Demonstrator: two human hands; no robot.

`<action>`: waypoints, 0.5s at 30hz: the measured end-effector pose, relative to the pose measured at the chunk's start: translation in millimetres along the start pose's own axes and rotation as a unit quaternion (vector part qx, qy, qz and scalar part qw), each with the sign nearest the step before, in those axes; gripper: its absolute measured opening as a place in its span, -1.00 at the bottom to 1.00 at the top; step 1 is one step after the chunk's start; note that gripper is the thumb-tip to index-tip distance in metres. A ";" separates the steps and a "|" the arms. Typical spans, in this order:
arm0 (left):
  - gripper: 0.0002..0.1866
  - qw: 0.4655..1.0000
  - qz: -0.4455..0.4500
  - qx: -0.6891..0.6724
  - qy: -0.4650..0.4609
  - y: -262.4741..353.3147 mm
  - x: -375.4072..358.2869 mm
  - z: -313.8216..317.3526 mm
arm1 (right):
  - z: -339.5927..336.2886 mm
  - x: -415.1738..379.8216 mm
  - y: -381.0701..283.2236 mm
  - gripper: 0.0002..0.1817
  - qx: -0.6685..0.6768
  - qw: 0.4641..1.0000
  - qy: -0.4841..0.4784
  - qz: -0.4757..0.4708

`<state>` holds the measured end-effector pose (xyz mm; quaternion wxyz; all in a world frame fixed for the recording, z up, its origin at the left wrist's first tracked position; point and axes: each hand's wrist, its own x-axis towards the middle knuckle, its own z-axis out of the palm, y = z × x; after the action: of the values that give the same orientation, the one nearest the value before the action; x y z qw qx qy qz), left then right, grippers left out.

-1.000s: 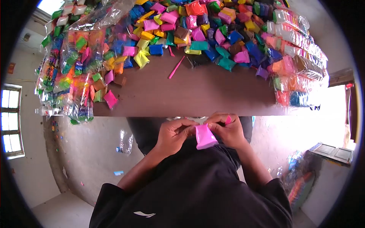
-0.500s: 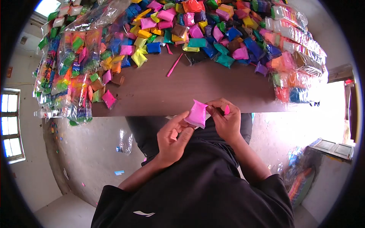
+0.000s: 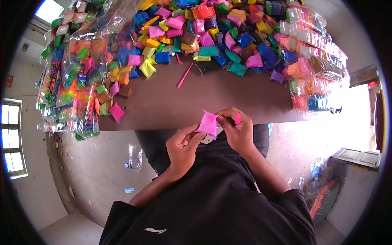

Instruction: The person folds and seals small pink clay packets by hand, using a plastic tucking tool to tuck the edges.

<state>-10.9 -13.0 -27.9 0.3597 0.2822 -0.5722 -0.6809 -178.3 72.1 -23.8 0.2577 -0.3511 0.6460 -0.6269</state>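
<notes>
Between my two hands is a small pink packet [image 3: 208,124], held over my lap just off the table's near edge. Fingers and thumb of my left hand [image 3: 182,148] pinch its lower left side. My right hand [image 3: 238,131] grips its upper right edge, and a bright pink piece [image 3: 238,119] shows at the fingers of that hand. On the brown table [image 3: 163,96] beyond lies a thin pink stick [image 3: 185,75]. A pink packet [image 3: 117,112] rests near the table's front left.
Many coloured packets [image 3: 208,51] are heaped along the table's back. Clear bags of packets stand at the left [image 3: 85,94] and right [image 3: 314,85]. A crumpled clear wrapper [image 3: 134,157] lies on the floor at the left.
The pink packet and both hands have shifted slightly left and the packet has tilted more upright. The left fingers have drawn closer together around its lower corner.
</notes>
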 end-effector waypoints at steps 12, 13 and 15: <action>-0.86 0.990 0.078 0.097 0.065 -18.2 13.6 -8.4 | 13.3 -18.6 -16.2 -0.79 -0.086 0.995 -0.023 0.053; -0.87 0.988 0.074 0.124 0.057 -17.9 13.3 -9.4 | 16.2 -17.7 -10.7 -0.77 -0.107 0.994 0.002 0.027; -0.88 0.985 0.072 0.148 0.052 -18.4 15.5 -10.5 | 18.7 -11.8 -14.7 -0.77 -0.110 0.994 0.012 -0.010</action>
<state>-14.6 -30.1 -47.5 0.3916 0.3255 -0.6660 -0.5452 -154.6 69.9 -12.0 0.2033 -0.3760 0.7108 -0.5587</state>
